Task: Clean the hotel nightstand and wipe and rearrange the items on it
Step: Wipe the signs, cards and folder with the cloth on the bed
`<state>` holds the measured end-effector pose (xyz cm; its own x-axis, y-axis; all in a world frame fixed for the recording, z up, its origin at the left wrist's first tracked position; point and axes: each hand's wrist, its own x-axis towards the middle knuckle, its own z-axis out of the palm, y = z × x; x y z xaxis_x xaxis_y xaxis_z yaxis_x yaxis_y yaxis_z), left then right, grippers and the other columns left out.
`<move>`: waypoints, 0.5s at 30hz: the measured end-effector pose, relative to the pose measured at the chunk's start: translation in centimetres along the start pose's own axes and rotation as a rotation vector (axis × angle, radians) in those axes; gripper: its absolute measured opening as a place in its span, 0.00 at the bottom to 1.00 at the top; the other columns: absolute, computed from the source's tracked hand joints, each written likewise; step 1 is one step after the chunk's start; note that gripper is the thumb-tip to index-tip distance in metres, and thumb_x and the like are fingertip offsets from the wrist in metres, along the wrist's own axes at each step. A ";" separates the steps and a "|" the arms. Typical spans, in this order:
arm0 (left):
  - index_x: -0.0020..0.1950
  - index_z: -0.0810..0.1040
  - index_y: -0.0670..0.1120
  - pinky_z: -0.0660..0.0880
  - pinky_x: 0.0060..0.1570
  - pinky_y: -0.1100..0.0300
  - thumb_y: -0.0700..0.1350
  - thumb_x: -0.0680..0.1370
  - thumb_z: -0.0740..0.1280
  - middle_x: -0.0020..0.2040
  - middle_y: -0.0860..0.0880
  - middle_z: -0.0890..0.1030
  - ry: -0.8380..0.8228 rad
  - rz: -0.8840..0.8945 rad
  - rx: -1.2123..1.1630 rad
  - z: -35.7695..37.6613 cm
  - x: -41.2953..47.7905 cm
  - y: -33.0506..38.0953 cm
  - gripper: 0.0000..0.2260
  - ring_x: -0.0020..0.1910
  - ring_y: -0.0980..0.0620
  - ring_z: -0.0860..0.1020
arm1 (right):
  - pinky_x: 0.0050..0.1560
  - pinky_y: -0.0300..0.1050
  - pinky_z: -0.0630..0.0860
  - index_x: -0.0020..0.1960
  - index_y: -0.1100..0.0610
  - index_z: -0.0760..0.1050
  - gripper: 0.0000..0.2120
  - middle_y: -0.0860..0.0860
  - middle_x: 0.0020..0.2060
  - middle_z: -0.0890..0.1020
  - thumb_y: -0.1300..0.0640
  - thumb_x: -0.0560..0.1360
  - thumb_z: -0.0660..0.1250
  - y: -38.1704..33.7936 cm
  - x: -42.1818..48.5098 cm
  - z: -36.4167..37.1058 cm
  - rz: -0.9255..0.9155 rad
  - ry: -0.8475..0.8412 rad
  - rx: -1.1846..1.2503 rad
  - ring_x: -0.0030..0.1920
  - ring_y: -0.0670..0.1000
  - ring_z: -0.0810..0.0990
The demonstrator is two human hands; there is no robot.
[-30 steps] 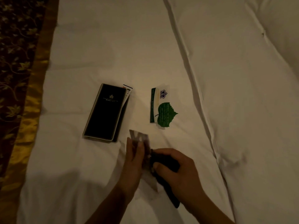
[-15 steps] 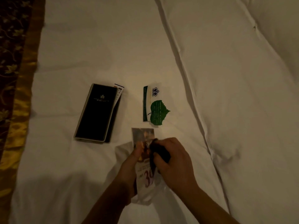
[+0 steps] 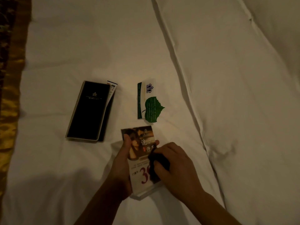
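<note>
A clear acrylic sign stand (image 3: pixel 139 161) with a printed advert card and red digits lies face up over the white bed sheet (image 3: pixel 97 46). My left hand (image 3: pixel 121 166) grips its left edge, thumb on the picture. My right hand (image 3: pixel 172 163) presses a dark cloth (image 3: pixel 156 166) against the card's right half, hiding part of the digits. The stand's clear base (image 3: pixel 146 192) points toward me.
A black folder (image 3: pixel 89 111) with papers tucked inside lies to the left. A white card with a green leaf cut-out (image 3: pixel 148 101) sits just beyond the stand. A gold and dark patterned bed runner (image 3: pixel 9 95) runs along the left edge. A thick duvet (image 3: pixel 243 78) rises at the right.
The sign stand has turned from edge-on to face up toward me. My right hand with the cloth has moved onto its printed face.
</note>
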<state>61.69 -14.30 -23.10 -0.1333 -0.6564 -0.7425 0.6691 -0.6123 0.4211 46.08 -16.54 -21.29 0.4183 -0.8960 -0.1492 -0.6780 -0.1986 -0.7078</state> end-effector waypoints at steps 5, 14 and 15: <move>0.59 0.85 0.47 0.83 0.41 0.51 0.66 0.70 0.67 0.57 0.38 0.85 0.010 -0.031 -0.070 0.2 0.1 -1.4 0.29 0.53 0.40 0.85 | 0.49 0.40 0.73 0.56 0.52 0.79 0.11 0.48 0.52 0.79 0.52 0.75 0.66 -0.9 2.1 0.8 -0.185 0.094 -0.057 0.50 0.48 0.74; 0.57 0.83 0.48 0.82 0.40 0.51 0.62 0.78 0.61 0.48 0.42 0.87 0.305 0.340 0.321 -1.7 -0.1 -0.3 0.21 0.46 0.41 0.86 | 0.40 0.45 0.81 0.46 0.53 0.84 0.05 0.55 0.42 0.87 0.55 0.73 0.70 1.2 2.5 -1.5 0.629 -0.106 0.959 0.43 0.58 0.86; 0.55 0.83 0.47 0.81 0.37 0.53 0.61 0.78 0.63 0.46 0.42 0.87 0.352 0.354 0.302 -1.5 0.1 -0.3 0.19 0.42 0.42 0.87 | 0.41 0.48 0.81 0.46 0.54 0.84 0.06 0.58 0.44 0.86 0.55 0.73 0.69 1.1 1.9 -1.5 0.637 -0.146 1.011 0.44 0.60 0.86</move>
<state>62.60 -13.50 -24.12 0.3461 -0.6893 -0.6364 0.3838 -0.5150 0.7665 45.18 -19.11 -21.32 0.2895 -0.6536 -0.6993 -0.0342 0.7231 -0.6899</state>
